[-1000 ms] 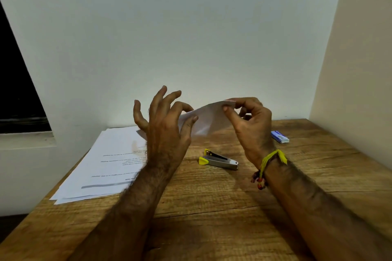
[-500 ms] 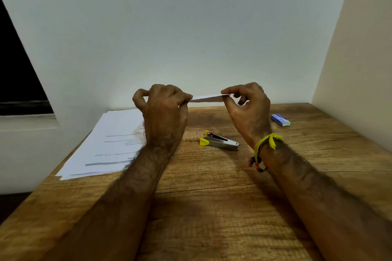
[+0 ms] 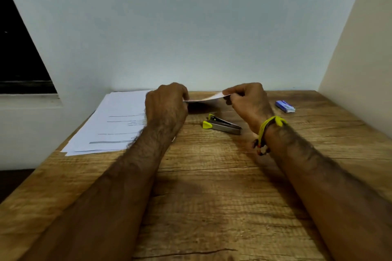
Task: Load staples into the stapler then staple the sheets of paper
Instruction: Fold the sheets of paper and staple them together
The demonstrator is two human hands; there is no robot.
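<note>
Both hands mid-frame: left hand (image 3: 167,104) and right hand (image 3: 247,99) pinching folded paper (image 3: 204,98) at opposite ends, above stapler (image 3: 221,124). Paper stack (image 3: 114,125) left, staple box (image 3: 285,106) right.

table (image 3: 212,207): wood, matt, visible grain, fine cracks | stapler (image 3: 222,125): brushed metal body, glossy yellow plastic tip | paper stack (image 3: 118,121): white, matt, smooth | staple box (image 3: 285,106): blue card | wristband (image 3: 270,124): yellow cord

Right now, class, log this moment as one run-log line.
hands: left hand and right hand hold small paper above table | stapler: on table, untouched | staple box: right | sheets: left
</note>
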